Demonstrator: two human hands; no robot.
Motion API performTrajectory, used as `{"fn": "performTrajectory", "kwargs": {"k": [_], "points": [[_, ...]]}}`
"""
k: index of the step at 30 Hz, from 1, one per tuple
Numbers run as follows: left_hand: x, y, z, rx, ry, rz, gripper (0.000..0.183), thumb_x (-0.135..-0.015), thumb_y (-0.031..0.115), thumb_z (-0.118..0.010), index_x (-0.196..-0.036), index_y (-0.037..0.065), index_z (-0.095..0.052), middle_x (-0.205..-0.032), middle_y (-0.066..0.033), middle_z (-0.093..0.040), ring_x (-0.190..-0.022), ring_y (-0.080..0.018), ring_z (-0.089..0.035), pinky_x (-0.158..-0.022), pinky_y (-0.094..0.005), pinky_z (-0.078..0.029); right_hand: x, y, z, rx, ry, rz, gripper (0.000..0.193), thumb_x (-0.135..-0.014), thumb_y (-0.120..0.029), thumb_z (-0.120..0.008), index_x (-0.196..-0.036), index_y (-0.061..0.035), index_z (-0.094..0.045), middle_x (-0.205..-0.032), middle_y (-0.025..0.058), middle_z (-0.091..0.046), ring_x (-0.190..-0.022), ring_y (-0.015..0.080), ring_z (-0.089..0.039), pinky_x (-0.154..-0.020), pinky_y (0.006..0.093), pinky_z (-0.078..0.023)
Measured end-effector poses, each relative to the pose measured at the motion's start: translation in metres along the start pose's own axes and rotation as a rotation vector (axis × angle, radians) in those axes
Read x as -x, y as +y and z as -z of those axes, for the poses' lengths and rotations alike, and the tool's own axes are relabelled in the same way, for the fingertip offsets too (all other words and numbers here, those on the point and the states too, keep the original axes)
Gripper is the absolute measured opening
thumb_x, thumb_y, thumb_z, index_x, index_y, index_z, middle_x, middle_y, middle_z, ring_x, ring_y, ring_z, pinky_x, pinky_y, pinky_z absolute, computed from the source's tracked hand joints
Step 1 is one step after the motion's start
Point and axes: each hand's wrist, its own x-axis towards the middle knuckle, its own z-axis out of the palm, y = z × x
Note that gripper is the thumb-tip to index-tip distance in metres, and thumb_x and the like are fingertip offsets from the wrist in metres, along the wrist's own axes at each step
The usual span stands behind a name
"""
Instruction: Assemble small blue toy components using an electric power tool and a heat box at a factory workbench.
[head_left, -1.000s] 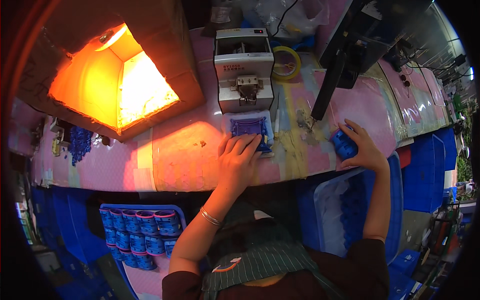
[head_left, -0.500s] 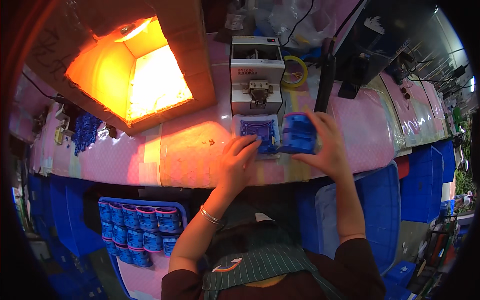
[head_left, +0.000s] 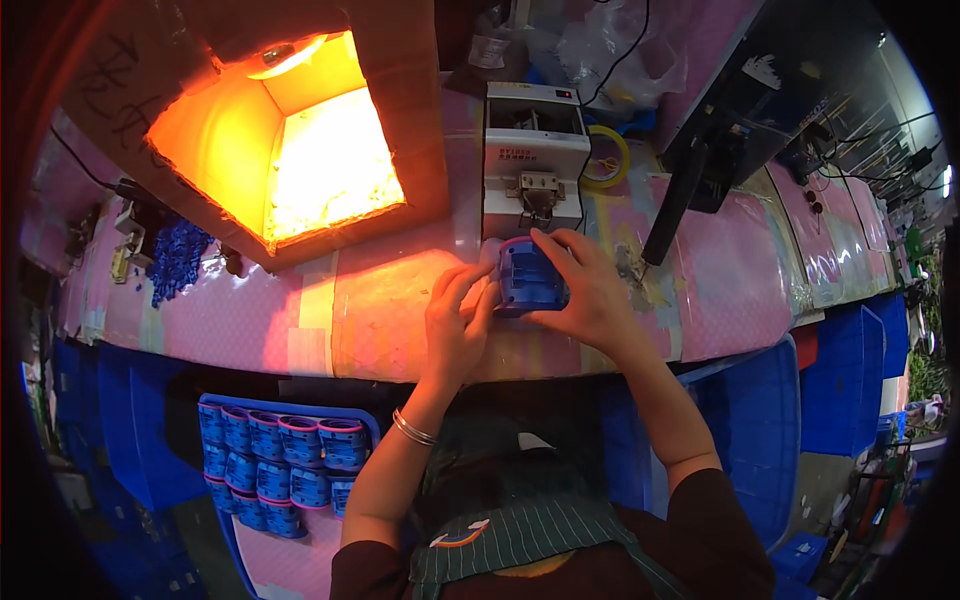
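A blue cylindrical plastic part (head_left: 533, 275) with a pink rim stands at the bench front, just before the small white machine (head_left: 535, 165). My right hand (head_left: 590, 295) grips it from the right, fingers over its top edge and thumb along its lower edge. At the part's left side is my left hand (head_left: 460, 320), its bent fingers apart and their tips close to the part; I cannot tell if they touch it. The pale base seen earlier under the work spot is mostly hidden by the part and my hands.
A cardboard box (head_left: 425, 130) with a glowing lamp inside stands left. Small blue pieces (head_left: 175, 258) lie in a heap beyond it. A tray (head_left: 372, 420) of similar blue cylinders sits below the bench. Yellow tape (head_left: 622, 165) and a dark upright bar (head_left: 675, 210) are right of the machine.
My right hand has brought the blue cylinder leftward to the spot before the machine. My left hand has drawn back slightly left. The whole view has shifted a little.
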Motion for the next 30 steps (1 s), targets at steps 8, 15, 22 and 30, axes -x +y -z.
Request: {"fn": "performTrajectory", "kwargs": {"k": [8,15,22,30], "points": [[-0.011,-0.003,-0.008,-0.041,-0.063,0.097,0.065,-0.082,0.032,-0.077,-0.132,-0.002,-0.053,-0.123,-0.0173,-0.055,-0.117,-0.0320,-0.053,-0.099,-0.0393,-0.043,-0.009,-0.010,0.010,0.126,-0.130,-0.029,0.096,-0.059,-0.028,-0.087,-0.145,-0.0149,-0.046,-0.129,0.0131,-0.050,-0.116,0.0343,-0.051,-0.097,0.0440,-0.042],[-0.013,-0.005,-0.009,-0.197,-0.105,0.071,0.068,-0.079,0.033,-0.080,-0.132,-0.001,-0.053,-0.122,-0.0156,-0.055,-0.109,-0.0262,-0.056,-0.094,-0.0362,-0.047,0.005,-0.003,-0.006,0.132,-0.058,-0.064,0.105,-0.061,-0.032,-0.088,-0.150,-0.0181,-0.036,-0.142,0.0142,-0.043,-0.122,0.0396,-0.048,-0.103,0.0481,-0.040],[-0.024,-0.004,-0.005,-0.222,-0.171,0.074,0.077,-0.076,0.037,-0.081,-0.135,0.000,-0.050,-0.119,-0.0163,-0.056,-0.106,-0.0263,-0.058,-0.090,-0.0373,-0.049,0.013,0.010,-0.017,0.079,-0.016,-0.041,0.108,-0.060,-0.032,-0.089,-0.151,-0.0167,-0.034,-0.144,0.0147,-0.041,-0.123,0.0402,-0.047,-0.103,0.0493,-0.039],[-0.016,-0.011,0.008,-0.305,-0.132,-0.011,0.092,-0.075,0.047,-0.081,-0.140,-0.005,-0.041,-0.128,-0.0249,-0.054,-0.118,-0.0375,-0.054,-0.100,-0.0438,-0.045,0.015,0.013,-0.025,-0.011,0.012,0.039,0.105,-0.058,-0.028,-0.090,-0.148,-0.0121,-0.040,-0.138,0.0194,-0.046,-0.125,0.0405,-0.047,-0.104,0.0483,-0.040]]}}
